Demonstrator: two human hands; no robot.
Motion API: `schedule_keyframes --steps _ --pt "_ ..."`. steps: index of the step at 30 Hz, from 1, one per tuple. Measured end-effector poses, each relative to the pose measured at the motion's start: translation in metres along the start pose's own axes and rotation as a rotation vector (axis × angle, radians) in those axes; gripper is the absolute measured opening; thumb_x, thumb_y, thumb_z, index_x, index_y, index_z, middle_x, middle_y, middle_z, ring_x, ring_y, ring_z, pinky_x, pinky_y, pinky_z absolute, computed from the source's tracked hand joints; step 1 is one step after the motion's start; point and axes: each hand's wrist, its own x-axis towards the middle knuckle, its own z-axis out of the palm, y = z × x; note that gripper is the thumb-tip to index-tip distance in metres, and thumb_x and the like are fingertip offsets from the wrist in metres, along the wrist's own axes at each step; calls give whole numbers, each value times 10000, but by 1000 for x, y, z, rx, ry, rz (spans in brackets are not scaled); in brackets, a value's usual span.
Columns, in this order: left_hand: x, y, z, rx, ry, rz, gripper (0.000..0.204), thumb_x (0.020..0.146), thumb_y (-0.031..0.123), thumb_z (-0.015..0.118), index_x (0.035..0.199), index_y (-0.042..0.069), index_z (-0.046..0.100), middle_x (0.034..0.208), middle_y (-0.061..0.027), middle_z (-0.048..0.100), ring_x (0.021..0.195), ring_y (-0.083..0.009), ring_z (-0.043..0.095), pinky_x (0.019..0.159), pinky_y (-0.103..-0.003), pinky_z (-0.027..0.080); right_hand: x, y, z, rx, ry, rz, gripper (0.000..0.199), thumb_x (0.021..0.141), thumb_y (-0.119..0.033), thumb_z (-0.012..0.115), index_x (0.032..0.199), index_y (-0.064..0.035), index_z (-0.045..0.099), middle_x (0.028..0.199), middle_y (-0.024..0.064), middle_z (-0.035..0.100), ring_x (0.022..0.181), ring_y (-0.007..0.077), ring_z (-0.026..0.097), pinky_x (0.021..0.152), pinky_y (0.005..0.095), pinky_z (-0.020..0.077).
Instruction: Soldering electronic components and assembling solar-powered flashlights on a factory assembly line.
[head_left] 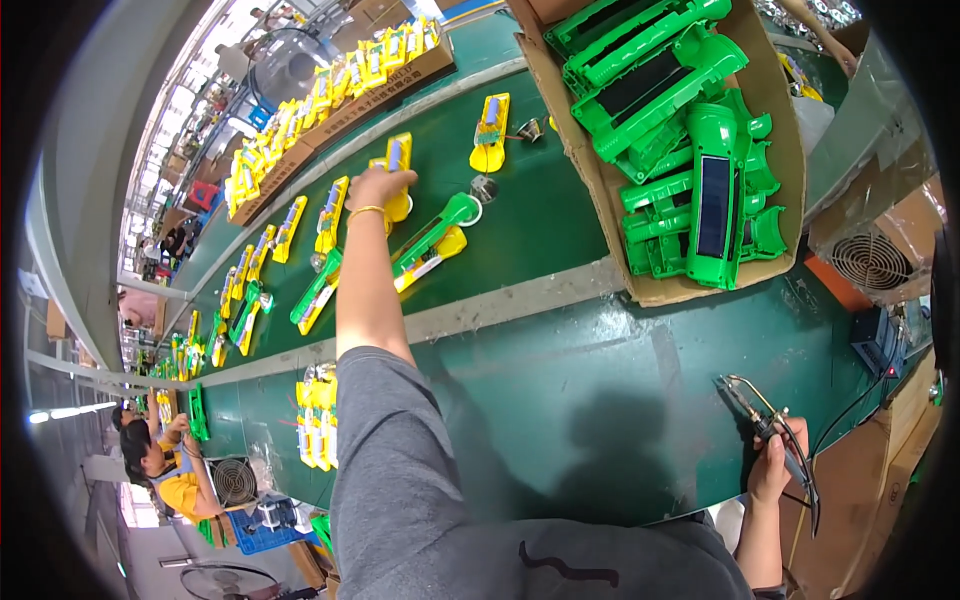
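Note:
My left hand (376,188), arm stretched far forward over the green belt, has its fingers closed on a yellow flashlight housing half (398,160) with a purple cylindrical cell in it. To the right of it lies another yellow half (490,132) with a cell, a small circuit board and a wired lamp part. Just nearer is a green-and-yellow housing (432,245). My right hand (774,462) grips a soldering iron (765,428) with a curved metal tube along it, held above the green bench at the right with its tip pointing up and left.
A cardboard box (590,185) full of green housings (712,200) stands at the far right. A long carton (345,112) of yellow halves lies beyond the belt. More housings line the belt leftward. A blue soldering station (878,340) sits at right. A co-worker (165,470) works at left.

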Motion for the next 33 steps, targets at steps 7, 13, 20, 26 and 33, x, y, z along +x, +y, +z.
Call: schedule_keyframes --steps 7,13,20,26,33 --pt "-63 -36 -59 -663 -50 98 438 680 323 730 971 17 614 797 -63 606 620 -186 576 565 -322 458 4 5 -3 23 -26 20 298 823 -280 634 899 -36 479 781 56 504 647 115 493 576 219 383" --pt "-192 -79 -95 -409 -167 287 320 715 231 710 949 47 593 790 -35 608 663 -112 556 641 -262 457 4 9 -6 68 -7 14 292 834 -278 616 905 -27 484 783 53 504 660 120 502 585 222 389" --pt "-362 -129 17 -107 -169 338 601 606 289 776 1085 -7 569 1234 -195 466 1084 -288 507 891 -352 445 1 1 -3 102 -29 -42 179 869 -178 565 932 -21 506 774 22 478 667 95 467 610 221 397" --pt "-383 -139 29 -17 30 429 874 559 432 835 1228 0 476 1369 -277 331 1257 -432 347 1027 -465 325 4 10 -7 140 -66 -13 230 830 -206 614 907 -25 496 803 59 521 646 124 520 582 228 410" --pt "-326 -36 -18 -77 300 703 667 756 257 717 1298 2 424 1331 -309 375 1240 -453 372 1036 -475 316 3 9 -6 174 -19 -33 250 820 -216 625 906 -25 488 804 63 514 626 123 521 555 225 413"
